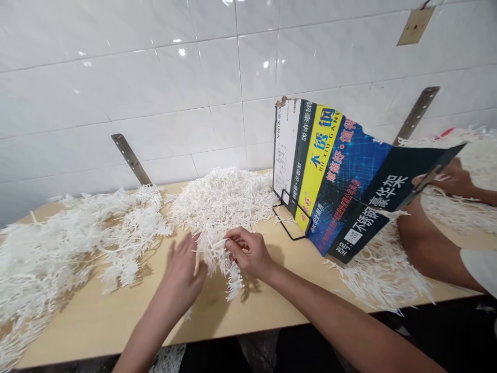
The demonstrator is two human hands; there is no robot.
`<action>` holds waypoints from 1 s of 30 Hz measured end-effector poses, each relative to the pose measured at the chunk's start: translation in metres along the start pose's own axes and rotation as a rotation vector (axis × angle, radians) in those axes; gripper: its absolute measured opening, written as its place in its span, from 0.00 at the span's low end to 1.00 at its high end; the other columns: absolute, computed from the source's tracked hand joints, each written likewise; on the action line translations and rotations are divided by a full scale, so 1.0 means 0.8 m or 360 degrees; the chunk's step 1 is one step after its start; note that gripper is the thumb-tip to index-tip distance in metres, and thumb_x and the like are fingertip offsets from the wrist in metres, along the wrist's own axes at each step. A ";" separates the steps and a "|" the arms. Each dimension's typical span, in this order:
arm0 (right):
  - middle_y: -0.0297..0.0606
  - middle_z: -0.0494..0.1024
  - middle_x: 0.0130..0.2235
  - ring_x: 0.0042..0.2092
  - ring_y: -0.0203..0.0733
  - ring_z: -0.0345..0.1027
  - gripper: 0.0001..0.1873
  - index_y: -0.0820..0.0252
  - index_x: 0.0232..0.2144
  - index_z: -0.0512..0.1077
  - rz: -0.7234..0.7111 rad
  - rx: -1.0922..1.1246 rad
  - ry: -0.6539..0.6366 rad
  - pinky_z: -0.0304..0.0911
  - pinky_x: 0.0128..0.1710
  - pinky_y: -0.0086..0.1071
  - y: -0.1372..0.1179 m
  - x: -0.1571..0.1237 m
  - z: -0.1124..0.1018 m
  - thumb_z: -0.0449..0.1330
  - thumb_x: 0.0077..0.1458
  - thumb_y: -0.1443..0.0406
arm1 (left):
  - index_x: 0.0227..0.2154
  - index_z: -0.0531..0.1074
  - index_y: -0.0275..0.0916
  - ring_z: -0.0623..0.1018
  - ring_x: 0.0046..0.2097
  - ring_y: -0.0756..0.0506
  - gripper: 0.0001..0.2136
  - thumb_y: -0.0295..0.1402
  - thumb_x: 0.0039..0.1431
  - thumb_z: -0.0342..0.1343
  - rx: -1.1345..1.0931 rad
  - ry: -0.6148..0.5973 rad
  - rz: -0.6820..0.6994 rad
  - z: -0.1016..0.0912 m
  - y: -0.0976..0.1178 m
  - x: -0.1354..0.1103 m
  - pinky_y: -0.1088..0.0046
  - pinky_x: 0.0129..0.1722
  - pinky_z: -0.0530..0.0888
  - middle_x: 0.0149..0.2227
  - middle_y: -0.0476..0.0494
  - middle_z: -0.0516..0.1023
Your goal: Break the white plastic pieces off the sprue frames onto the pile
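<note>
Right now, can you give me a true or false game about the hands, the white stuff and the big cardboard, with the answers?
1. The right hand is holding white strands. True.
2. The cardboard lies flat. False: it stands up on the table.
3. A black wire stand is at the cardboard's lower edge. True.
4. The left hand grips the cardboard. False: it is near the right hand, by the strands.
5. The wall behind is tiled. True.

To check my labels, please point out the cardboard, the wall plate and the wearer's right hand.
Cardboard (347,173): head view, its blue panel.
Wall plate (415,26): head view, its centre.
Wearer's right hand (251,253): head view, its middle.
</note>
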State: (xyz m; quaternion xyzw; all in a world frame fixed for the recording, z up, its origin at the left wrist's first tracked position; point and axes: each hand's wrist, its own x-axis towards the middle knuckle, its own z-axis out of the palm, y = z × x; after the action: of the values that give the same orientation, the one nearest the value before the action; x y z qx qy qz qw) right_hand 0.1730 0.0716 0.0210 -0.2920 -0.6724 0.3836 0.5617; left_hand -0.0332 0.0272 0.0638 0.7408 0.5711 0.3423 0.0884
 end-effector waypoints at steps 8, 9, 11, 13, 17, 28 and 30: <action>0.32 0.76 0.26 0.26 0.38 0.70 0.11 0.54 0.43 0.72 0.0027 -0.0288 0.0090 0.64 0.28 0.30 0.007 0.002 -0.006 0.56 0.68 0.56 | 0.37 0.75 0.40 0.72 0.27 0.49 0.17 0.49 0.59 0.64 -0.1065 -0.0150 -0.0485 0.020 0.030 0.000 0.75 0.26 0.69 0.27 0.50 0.73; 0.31 0.75 0.25 0.26 0.38 0.70 0.12 0.55 0.44 0.71 0.0081 -0.0254 0.0240 0.64 0.28 0.30 0.009 0.004 -0.007 0.56 0.68 0.55 | 0.38 0.75 0.40 0.68 0.24 0.50 0.17 0.50 0.59 0.64 -0.1159 -0.0247 -0.0516 0.026 0.028 -0.003 0.77 0.23 0.65 0.25 0.52 0.70; 0.31 0.73 0.24 0.25 0.39 0.69 0.15 0.55 0.42 0.70 0.0232 -0.0128 0.0522 0.63 0.26 0.30 0.010 0.009 -0.010 0.56 0.67 0.51 | 0.38 0.75 0.40 0.67 0.23 0.51 0.17 0.50 0.59 0.64 -0.1251 -0.0445 -0.0533 0.041 0.024 -0.011 0.78 0.21 0.62 0.24 0.53 0.69; 0.30 0.72 0.23 0.23 0.38 0.67 0.19 0.55 0.39 0.69 0.0392 0.0040 0.0588 0.64 0.25 0.30 0.010 0.012 -0.010 0.55 0.66 0.47 | 0.36 0.75 0.39 0.72 0.27 0.49 0.17 0.50 0.61 0.62 -0.1156 -0.0443 -0.0481 0.054 0.025 -0.020 0.76 0.24 0.66 0.28 0.48 0.74; 0.29 0.70 0.22 0.21 0.36 0.64 0.27 0.55 0.38 0.71 0.0586 0.0275 0.0243 0.62 0.23 0.29 0.007 0.008 -0.005 0.51 0.65 0.40 | 0.47 0.73 0.41 0.80 0.40 0.42 0.20 0.52 0.66 0.55 -0.1204 -0.0132 -0.0397 0.068 0.038 -0.026 0.68 0.37 0.78 0.39 0.41 0.79; 0.31 0.70 0.24 0.19 0.32 0.58 0.34 0.58 0.39 0.76 0.0446 0.0384 0.0542 0.56 0.18 0.29 -0.001 0.021 -0.018 0.51 0.62 0.36 | 0.34 0.69 0.41 0.68 0.21 0.53 0.06 0.32 0.52 0.58 -0.1446 -0.0364 -0.0753 0.102 0.075 -0.049 0.79 0.20 0.64 0.27 0.54 0.71; 0.29 0.68 0.22 0.16 0.31 0.53 0.35 0.59 0.40 0.76 0.0463 0.0456 0.0537 0.48 0.16 0.29 -0.003 0.023 -0.020 0.51 0.61 0.35 | 0.29 0.70 0.41 0.69 0.23 0.52 0.03 0.31 0.51 0.58 -0.1448 -0.0331 -0.0689 0.102 0.073 -0.059 0.78 0.23 0.66 0.24 0.54 0.69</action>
State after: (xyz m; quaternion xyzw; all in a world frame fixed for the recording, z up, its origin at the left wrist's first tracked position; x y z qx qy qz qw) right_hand 0.1850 0.0887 0.0341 -0.3630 -0.4590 0.4974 0.6404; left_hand 0.0569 -0.0137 0.0135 0.5222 0.4930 0.4545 0.5270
